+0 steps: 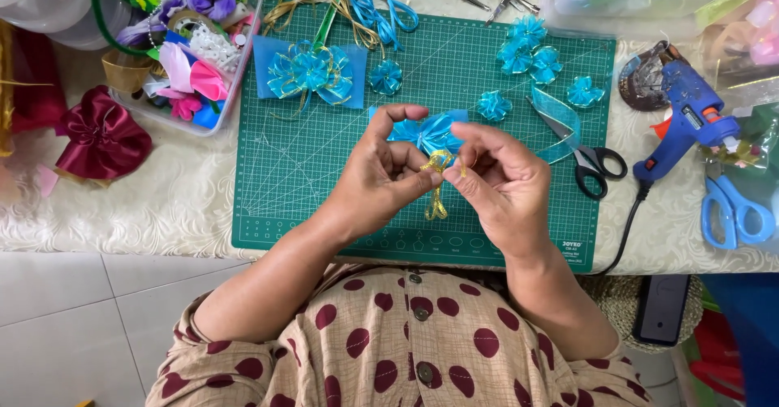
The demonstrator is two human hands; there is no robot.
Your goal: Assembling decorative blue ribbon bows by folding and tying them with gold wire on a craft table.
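Observation:
Over the green cutting mat (324, 163) my left hand (381, 176) and my right hand (503, 180) meet around a thin gold ribbon (438, 184). Each hand pinches it between thumb and fingers; a gold loop hangs down between them. Just behind the fingers lies a blue ribbon bow (426, 131). A larger finished blue bow (312, 74) rests on the mat's upper left. Several small blue ribbon flowers (527, 50) sit on the mat's upper right.
Black-handled scissors (596, 163) lie on the mat's right edge. A blue glue gun (690, 119) and blue scissors (734, 212) are at the right. A clear box of ribbons (191, 46) and a maroon bow (101, 135) sit at the left. Metal hair clips (495, 1) lie at the top.

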